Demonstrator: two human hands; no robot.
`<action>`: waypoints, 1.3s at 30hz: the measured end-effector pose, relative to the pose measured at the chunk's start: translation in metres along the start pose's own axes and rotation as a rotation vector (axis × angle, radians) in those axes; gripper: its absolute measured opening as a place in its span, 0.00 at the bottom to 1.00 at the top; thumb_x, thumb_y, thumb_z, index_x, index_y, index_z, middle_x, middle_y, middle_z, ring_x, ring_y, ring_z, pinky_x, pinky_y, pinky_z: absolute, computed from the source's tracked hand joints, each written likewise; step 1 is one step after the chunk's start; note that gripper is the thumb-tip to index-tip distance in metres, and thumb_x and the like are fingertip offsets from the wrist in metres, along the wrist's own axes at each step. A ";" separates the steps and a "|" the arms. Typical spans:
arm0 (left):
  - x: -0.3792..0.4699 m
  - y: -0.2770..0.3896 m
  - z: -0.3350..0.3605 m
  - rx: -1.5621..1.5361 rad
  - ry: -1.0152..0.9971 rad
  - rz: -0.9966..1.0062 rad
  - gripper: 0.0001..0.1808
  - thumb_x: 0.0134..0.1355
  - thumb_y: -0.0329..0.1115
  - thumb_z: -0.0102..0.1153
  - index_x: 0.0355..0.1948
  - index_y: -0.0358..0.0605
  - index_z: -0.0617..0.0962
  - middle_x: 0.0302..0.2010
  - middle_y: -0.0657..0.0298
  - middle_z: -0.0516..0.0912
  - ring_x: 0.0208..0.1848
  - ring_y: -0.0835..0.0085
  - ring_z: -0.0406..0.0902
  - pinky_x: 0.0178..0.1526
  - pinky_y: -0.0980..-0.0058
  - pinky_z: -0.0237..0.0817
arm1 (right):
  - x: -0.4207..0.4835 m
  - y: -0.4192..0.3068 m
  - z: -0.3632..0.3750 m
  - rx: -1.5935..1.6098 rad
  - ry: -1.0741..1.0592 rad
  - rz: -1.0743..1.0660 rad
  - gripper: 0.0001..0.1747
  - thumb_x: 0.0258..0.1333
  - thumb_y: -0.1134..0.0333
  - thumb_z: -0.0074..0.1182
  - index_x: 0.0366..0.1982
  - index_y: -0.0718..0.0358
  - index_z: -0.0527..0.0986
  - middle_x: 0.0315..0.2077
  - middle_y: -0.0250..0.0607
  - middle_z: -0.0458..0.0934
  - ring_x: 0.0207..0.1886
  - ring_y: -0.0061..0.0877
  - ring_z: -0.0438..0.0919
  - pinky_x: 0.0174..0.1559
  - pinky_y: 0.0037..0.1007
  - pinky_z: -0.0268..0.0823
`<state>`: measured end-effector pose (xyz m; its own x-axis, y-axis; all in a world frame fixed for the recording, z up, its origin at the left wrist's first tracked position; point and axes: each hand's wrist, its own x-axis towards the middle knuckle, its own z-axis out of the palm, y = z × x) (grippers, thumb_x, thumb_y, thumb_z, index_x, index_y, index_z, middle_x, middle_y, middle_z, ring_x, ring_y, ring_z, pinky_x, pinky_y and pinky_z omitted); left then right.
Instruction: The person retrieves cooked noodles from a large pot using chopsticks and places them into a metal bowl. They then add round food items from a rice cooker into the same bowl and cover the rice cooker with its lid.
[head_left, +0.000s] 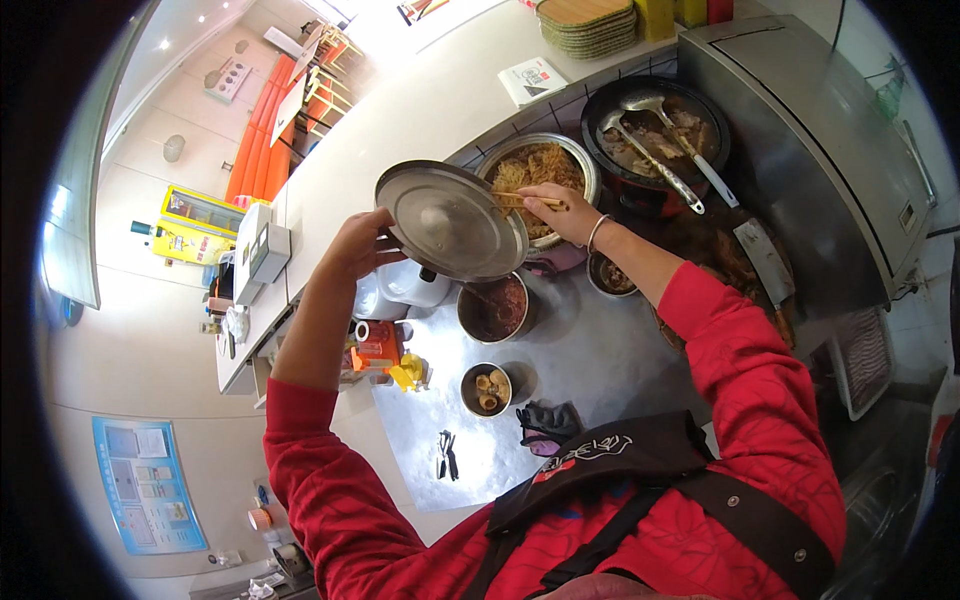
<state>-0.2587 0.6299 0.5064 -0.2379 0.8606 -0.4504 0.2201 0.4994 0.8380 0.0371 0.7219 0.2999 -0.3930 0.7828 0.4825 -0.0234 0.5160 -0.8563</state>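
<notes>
My left hand (358, 241) grips the edge of a round metal pot lid (446, 225), held tilted with its inner face towards me. Between the fingers of my right hand (564, 214) is a pair of wooden chopsticks (553, 203), whose tips point left and partly overlap the lid. Both hands are at a metal pot (590, 171) filled with brown shredded or noodle-like food (538, 166). The lid covers part of the pot's left side. Nearer me stand a steel container of dark red sauce (506, 311) with a utensil in it, and a small bowl of minced food (609, 276).
A wide black pan (596, 146) of stewed meat holds two metal ladles (649, 161). A cleaver (763, 259) rests on a round board at right. On the steel worktop (420, 420) are a cup of eggs (486, 390) and a dark cloth item (551, 424). Stacked trays (589, 34) stand behind.
</notes>
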 end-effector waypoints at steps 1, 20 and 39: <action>0.000 -0.002 -0.002 -0.016 0.010 -0.019 0.12 0.63 0.35 0.52 0.39 0.34 0.76 0.37 0.54 0.80 0.38 0.59 0.82 0.46 0.56 0.78 | -0.001 0.002 -0.001 -0.002 0.062 -0.017 0.16 0.65 0.62 0.55 0.47 0.67 0.79 0.43 0.48 0.82 0.48 0.35 0.82 0.49 0.31 0.73; -0.067 -0.221 -0.018 -0.899 0.218 0.156 0.21 0.58 0.32 0.47 0.53 0.42 0.75 0.50 0.58 0.80 0.51 0.61 0.78 0.57 0.52 0.68 | 0.018 0.012 0.018 -0.501 -0.350 -0.038 0.22 0.66 0.56 0.48 0.48 0.67 0.78 0.45 0.53 0.81 0.51 0.44 0.79 0.55 0.39 0.70; -0.177 -0.381 0.071 -1.426 0.402 0.244 0.26 0.56 0.28 0.47 0.59 0.38 0.71 0.55 0.56 0.80 0.55 0.63 0.79 0.57 0.64 0.73 | -0.006 -0.079 -0.049 -0.887 -0.205 0.188 0.18 0.59 0.61 0.55 0.50 0.56 0.74 0.35 0.53 0.82 0.40 0.49 0.81 0.43 0.46 0.73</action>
<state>-0.2338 0.2940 0.2450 -0.6213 0.7036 -0.3448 -0.7330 -0.3664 0.5732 0.0867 0.6938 0.3735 -0.4753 0.8476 0.2357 0.7357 0.5299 -0.4218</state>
